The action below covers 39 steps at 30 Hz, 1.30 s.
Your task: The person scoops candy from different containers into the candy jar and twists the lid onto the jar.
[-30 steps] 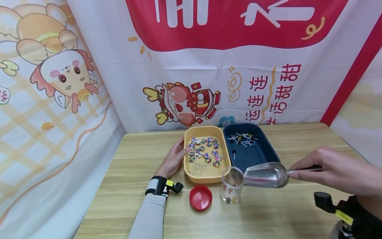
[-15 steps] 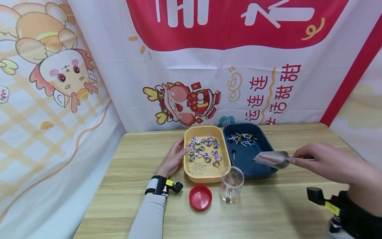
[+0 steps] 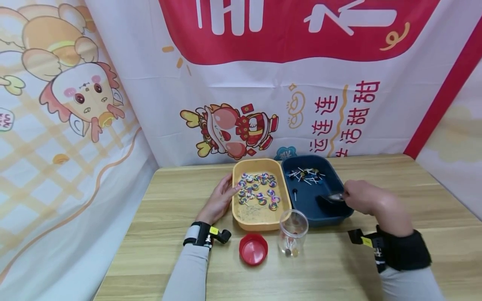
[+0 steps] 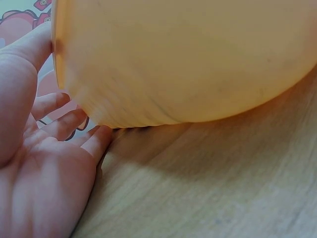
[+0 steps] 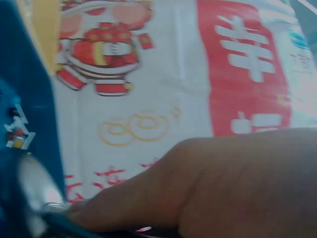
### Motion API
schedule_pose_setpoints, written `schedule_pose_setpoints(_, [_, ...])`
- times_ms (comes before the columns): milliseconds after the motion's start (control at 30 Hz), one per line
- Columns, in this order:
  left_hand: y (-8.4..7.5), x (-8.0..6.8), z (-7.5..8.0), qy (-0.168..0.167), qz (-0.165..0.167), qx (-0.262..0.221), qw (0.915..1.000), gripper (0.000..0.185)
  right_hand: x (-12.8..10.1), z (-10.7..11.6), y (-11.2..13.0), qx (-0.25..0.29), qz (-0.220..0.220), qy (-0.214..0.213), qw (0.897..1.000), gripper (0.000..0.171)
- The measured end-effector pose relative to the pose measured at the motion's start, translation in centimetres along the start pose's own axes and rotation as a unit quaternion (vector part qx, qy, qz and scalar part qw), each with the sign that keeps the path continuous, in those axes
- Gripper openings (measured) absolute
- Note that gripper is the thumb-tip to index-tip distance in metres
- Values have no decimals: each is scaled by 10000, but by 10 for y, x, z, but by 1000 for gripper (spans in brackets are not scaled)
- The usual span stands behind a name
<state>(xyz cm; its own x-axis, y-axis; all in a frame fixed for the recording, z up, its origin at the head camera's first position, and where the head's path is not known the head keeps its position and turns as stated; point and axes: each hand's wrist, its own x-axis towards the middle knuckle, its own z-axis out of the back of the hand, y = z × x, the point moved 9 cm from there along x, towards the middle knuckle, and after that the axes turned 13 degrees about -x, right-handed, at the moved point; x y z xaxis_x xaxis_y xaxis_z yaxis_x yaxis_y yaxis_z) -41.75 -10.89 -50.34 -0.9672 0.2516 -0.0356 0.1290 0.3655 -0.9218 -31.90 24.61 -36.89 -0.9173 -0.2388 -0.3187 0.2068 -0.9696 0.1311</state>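
Observation:
My left hand (image 3: 220,201) rests with straight fingers against the left wall of the yellow tray (image 3: 257,221), which holds several swirl lollipops (image 3: 260,190). In the left wrist view the fingers (image 4: 64,124) touch the tray's side (image 4: 188,59). My right hand (image 3: 363,196) grips the handle of a metal scoop (image 3: 330,197), whose bowl sits low inside the blue tray (image 3: 320,209). Several dark lollipops (image 3: 306,174) lie at that tray's far end. A clear jar (image 3: 293,232) with a few lollipops in it stands in front of the trays.
A red lid (image 3: 253,249) lies on the wooden table (image 3: 173,234) left of the jar. Printed cloth backdrops (image 3: 263,83) close off the back and both sides of the table.
My right hand has carried the scoop from over the jar back and down into the blue tray. My left hand has stayed against the yellow tray.

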Motion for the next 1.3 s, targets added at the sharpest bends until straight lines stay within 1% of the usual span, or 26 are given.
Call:
schedule_pose_setpoints(133, [-1,-1,-1,55,-32,-5,10000,72,17,-6,6,-190,-88,-74,9998,11])
schedule_pose_setpoints(233, [-1,-1,-1,47,-44,-16,10000,72,29,-10,9,-232,-205,-143,9994,13])
schedule_pose_setpoints(367, [0,0,-1,43,-40,-23,10000,72,42,-13,11,-270,-252,-340,9987,14])
schedule_pose_setpoints(533, [-1,0,-1,42,-37,-35,10000,73,54,-17,12,-334,-137,-630,9974,16])
schedule_pose_setpoints(800, [-2,-1,-2,-14,-28,43,10000,71,66,-22,16,-336,103,-941,9949,22])
schedule_pose_setpoints(1033, [-2,0,-2,35,-99,-42,9999,73,73,-30,16,-234,193,-901,9955,24])
schedule_pose_setpoints(1300, [-1,0,-1,59,-86,8,9999,73,85,-41,16,89,196,-851,9961,24])
